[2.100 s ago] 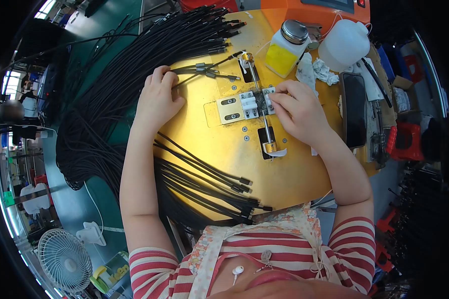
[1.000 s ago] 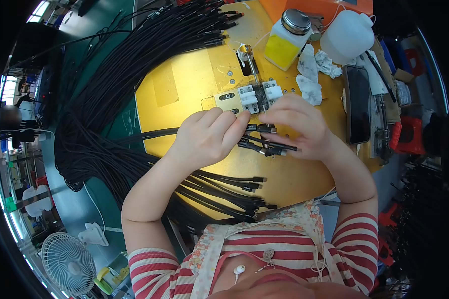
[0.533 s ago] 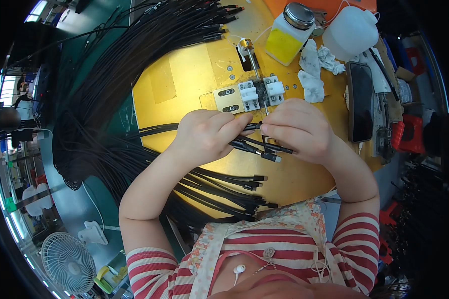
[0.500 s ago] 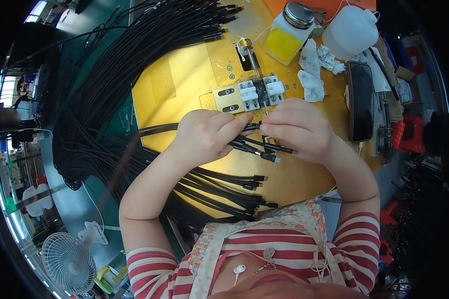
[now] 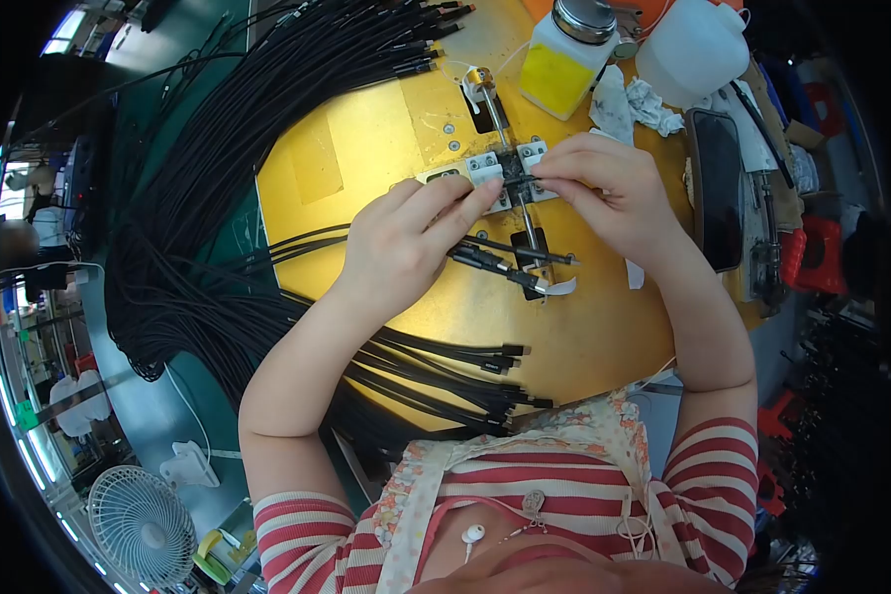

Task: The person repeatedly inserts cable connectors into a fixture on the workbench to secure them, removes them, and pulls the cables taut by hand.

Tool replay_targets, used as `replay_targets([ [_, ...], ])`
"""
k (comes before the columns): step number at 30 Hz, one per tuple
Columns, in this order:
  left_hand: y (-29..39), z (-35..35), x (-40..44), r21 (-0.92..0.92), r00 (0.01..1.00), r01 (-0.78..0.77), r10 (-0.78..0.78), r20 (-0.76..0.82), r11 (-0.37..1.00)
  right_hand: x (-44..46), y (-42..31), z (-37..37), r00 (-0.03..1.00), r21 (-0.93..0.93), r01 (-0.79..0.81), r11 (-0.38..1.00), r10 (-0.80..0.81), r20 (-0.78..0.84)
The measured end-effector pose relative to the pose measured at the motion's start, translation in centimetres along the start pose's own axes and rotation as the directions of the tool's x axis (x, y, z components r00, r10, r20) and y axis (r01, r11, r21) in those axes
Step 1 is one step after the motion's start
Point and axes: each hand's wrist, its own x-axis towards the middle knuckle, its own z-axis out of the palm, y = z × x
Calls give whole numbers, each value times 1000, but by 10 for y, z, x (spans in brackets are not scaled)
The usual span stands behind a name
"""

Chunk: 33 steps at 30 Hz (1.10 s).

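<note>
My left hand (image 5: 401, 238) is closed, thumb and index finger pinching a black cable (image 5: 518, 181) over the fixture's metal blocks. Several more black cables with connector ends (image 5: 495, 263) trail out beneath this hand, one with a white strip at its tip. From the other side, the fingertips of my right hand (image 5: 614, 193) pinch the same cable's end, partly hiding it. The small clamp fixture (image 5: 486, 170), with white blocks and a metal rod (image 5: 531, 230), is bolted to the yellow plate (image 5: 317, 213). Whether the cable touches the blocks I cannot tell.
A large bundle of black cables (image 5: 228, 129) covers the left side; more cable ends (image 5: 500, 361) lie near my apron. Behind are a jar of yellow liquid (image 5: 554, 77), a white bottle (image 5: 693, 54) and crumpled tissue (image 5: 651, 107). A phone (image 5: 713, 188) lies at right.
Both hands have moved up and away from my body, bringing the pinched cable over the clamp fixture. The other cables under my left hand are now less covered.
</note>
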Motion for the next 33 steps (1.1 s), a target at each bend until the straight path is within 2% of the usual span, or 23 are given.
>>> replay_targets([
  [5,-5,1,1,120,992,33,-47,121,992,2,8,12,992,-40,-123,992,122,-26],
  [14,-8,3,1,163,989,20,-44,143,986,3,12,15,999,-200,31,979,-36,-24],
  [17,-7,3,1,177,989,9,-35,142,984,3,6,12,994,-313,108,944,-106,24],
  [23,-6,3,2,177,988,11,-38,149,984,1,-4,5,979,-424,197,884,-151,140],
  [26,-6,4,1,158,988,23,-47,148,987,1,-6,6,979,-458,194,868,-145,140],
  [29,-6,4,1,136,986,42,-63,153,990,-1,-5,0,982,-385,176,906,-133,136],
  [30,-6,5,1,124,986,50,-68,150,991,0,-9,-5,975,-240,-14,971,67,212],
  [31,-6,5,0,112,986,58,-74,148,992,2,-17,-13,917,-106,-223,969,246,313],
  [32,-6,4,1,110,986,60,-77,150,992,4,-22,-18,814,5,-433,901,389,432],
  [33,-5,3,1,109,985,64,-80,152,992,4,-21,-21,787,35,-437,899,364,498],
])
